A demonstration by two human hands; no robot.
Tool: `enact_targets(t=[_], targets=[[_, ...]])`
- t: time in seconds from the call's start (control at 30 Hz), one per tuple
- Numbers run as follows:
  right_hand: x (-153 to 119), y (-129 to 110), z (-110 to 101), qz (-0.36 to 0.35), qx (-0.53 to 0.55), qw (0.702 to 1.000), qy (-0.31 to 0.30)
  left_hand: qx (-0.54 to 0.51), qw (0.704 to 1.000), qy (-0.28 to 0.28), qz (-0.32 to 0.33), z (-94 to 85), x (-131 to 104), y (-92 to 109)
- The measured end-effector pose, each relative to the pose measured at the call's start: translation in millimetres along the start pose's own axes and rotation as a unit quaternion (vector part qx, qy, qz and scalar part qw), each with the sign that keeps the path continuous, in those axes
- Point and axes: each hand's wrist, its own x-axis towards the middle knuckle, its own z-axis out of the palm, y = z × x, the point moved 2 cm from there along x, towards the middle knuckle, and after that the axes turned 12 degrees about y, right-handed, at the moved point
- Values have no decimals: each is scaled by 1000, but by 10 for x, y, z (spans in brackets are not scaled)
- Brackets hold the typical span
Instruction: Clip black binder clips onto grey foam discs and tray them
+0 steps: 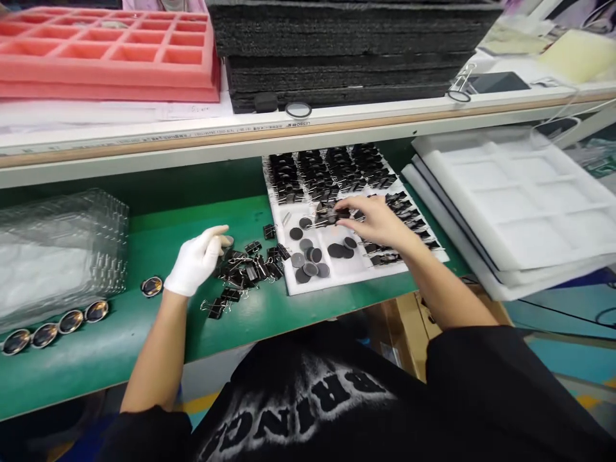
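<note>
My left hand (195, 260), in a white glove, is closed with a small greyish disc (229, 241) at its fingertips, partly hidden. Just right of it lies a loose heap of black binder clips (250, 273) on the green table. My right hand (373, 219), bare, pinches a black binder clip (330, 215) over the white foam tray (332, 279). Rows of clips (332, 170) fill the tray's far part and right side. Dark round discs (310, 262) lie loose in its near compartments, some overlapping.
Clear plastic trays (62, 250) are stacked at left, with several round gold-and-dark pieces (71, 321) before them. White foam trays (520, 192) lean at right. A shelf edge (192, 144) crosses behind, bearing pink foam (110, 77) and black foam sheets (346, 58).
</note>
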Motion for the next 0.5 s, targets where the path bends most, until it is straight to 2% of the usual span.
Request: enact_targets(t=[0.1, 0.2, 0.33, 0.5], targets=[[48, 475, -29, 10, -61, 998, -6, 9, 1000, 3, -17, 7, 40, 0], [95, 698, 145, 19, -134, 991, 13, -1, 1000, 5, -30, 13, 45, 10], [98, 777, 327, 27, -162, 986, 23, 8, 999, 10, -45, 13, 23, -17], [-16, 624, 223, -4, -183, 982, 49, 35, 998, 33, -40, -11, 40, -82]])
